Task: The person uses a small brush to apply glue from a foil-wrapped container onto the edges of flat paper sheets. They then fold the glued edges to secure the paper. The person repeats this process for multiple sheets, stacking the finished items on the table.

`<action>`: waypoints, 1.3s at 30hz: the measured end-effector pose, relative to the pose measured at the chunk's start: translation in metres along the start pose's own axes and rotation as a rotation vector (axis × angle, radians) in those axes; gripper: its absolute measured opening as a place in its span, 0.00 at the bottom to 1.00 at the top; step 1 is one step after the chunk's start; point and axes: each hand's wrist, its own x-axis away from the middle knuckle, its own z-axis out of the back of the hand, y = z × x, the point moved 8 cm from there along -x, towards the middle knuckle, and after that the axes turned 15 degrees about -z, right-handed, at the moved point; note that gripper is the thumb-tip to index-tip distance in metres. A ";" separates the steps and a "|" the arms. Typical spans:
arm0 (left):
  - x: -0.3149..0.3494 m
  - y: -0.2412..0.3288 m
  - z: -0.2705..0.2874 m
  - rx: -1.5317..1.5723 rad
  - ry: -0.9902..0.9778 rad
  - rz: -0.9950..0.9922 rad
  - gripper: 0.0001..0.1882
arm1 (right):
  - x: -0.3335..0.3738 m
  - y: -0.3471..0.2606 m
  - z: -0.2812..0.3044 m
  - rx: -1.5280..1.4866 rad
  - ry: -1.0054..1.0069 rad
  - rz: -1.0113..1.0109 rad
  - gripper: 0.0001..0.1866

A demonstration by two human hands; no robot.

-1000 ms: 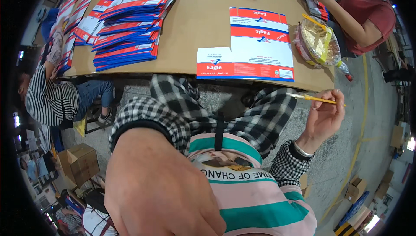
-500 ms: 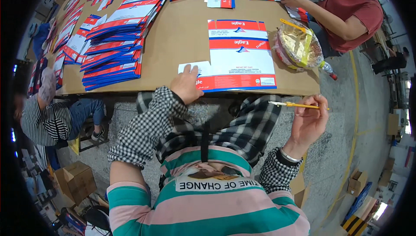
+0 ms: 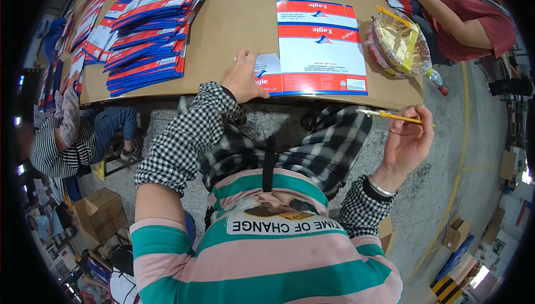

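A flat printed carton (image 3: 322, 50) in white, red and blue lies at the table's near edge, with a side flap (image 3: 269, 70) sticking out to its left. My left hand (image 3: 243, 78) rests on the outer end of that flap, its thumb spread from the fingers along the near edge. Off to the right, past the table edge, my right hand (image 3: 409, 142) grips a slim brush (image 3: 398, 117) by its yellow handle. The brush's whitish tip points left, in the air near the carton's lower right corner.
A plastic-lined bowl (image 3: 384, 53) of pale paste, with a yellow strip across it, stands right of the carton. Stacked flat cartons (image 3: 147, 42) fill the left side. Co-workers sit at right, in a red shirt (image 3: 479, 30), and at left, in stripes (image 3: 53, 153).
The table and carton appear higher in view. My left fingers have drawn in from lying flat to bent on the flap. The brush stays in my right hand, still beyond the table's edge.
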 end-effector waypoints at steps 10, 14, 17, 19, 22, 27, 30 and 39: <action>0.000 -0.005 -0.005 0.085 0.103 -0.120 0.41 | -0.006 0.009 0.008 -0.002 0.045 -0.030 0.15; -0.010 -0.006 -0.004 0.186 0.166 0.003 0.32 | -0.009 0.015 0.006 -0.005 0.065 -0.045 0.15; -0.016 -0.020 -0.007 0.200 0.395 0.164 0.28 | -0.012 0.020 0.007 -0.004 0.071 -0.059 0.15; -0.019 -0.024 -0.009 0.144 0.466 0.288 0.26 | -0.015 0.021 0.009 -0.001 0.075 -0.067 0.15; -0.022 -0.030 -0.011 0.073 0.481 0.367 0.23 | -0.020 0.021 0.014 -0.006 0.084 -0.069 0.15; -0.013 -0.058 -0.032 0.376 0.491 0.418 0.18 | -0.030 0.027 0.021 0.012 0.114 -0.091 0.15; -0.006 -0.054 -0.030 0.448 0.638 0.263 0.14 | -0.040 0.038 0.023 0.042 0.129 -0.127 0.15; 0.008 -0.019 -0.027 0.453 0.819 -0.018 0.07 | -0.074 0.119 -0.004 0.079 0.148 -0.348 0.12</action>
